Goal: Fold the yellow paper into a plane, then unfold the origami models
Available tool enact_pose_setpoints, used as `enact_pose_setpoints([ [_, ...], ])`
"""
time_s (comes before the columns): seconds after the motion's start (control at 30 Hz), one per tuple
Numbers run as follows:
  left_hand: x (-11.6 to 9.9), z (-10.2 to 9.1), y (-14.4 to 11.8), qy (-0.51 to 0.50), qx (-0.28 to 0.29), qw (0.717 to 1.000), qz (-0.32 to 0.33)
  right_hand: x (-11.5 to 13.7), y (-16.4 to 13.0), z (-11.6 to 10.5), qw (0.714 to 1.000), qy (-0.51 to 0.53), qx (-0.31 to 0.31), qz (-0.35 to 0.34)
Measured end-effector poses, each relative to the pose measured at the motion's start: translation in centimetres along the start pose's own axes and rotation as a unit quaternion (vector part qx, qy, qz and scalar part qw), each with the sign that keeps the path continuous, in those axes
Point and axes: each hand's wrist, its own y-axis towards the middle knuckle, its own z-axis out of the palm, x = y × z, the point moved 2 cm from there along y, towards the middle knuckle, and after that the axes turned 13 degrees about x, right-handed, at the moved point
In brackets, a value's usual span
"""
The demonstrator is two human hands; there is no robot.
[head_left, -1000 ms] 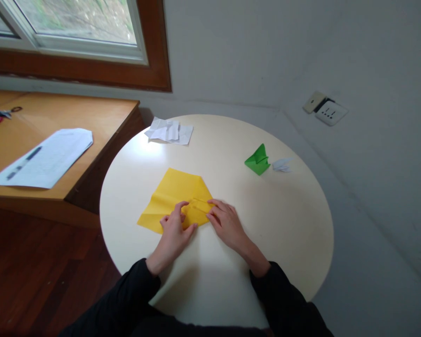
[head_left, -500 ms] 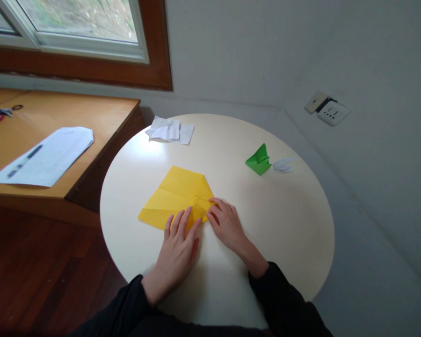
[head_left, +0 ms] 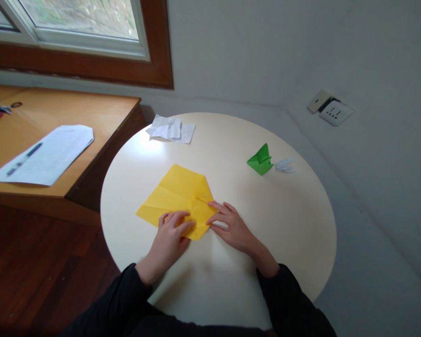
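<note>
Flanking yellow paper (head_left: 177,194): white scraps (head_left: 171,129) beyond, green fold (head_left: 260,160) right.

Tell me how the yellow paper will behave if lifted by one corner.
The yellow paper looks thin and creased, so it would likely droop and partly unfold. It lies flat under the left hand and right hand, so probably light and slides easily.
</note>
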Motion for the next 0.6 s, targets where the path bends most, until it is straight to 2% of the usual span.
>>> enact_pose_setpoints([
  [0.23,-0.07,0.24,-0.12,0.032,-0.028,0.999,0.001,-0.05,0.04,0.14,1.000,0.001,-0.008,0.006],
  [0.47,-0.55,0.40,-0.44,0.126,-0.046,0.990,0.048,0.02,-0.01,0.15,1.000,-0.018,-0.008,-0.002],
  [0.6,-0.81,0.38,-0.56,0.144,-0.047,0.986,0.063,-0.11,-0.02,0.17,1.000,-0.023,-0.007,-0.006],
])
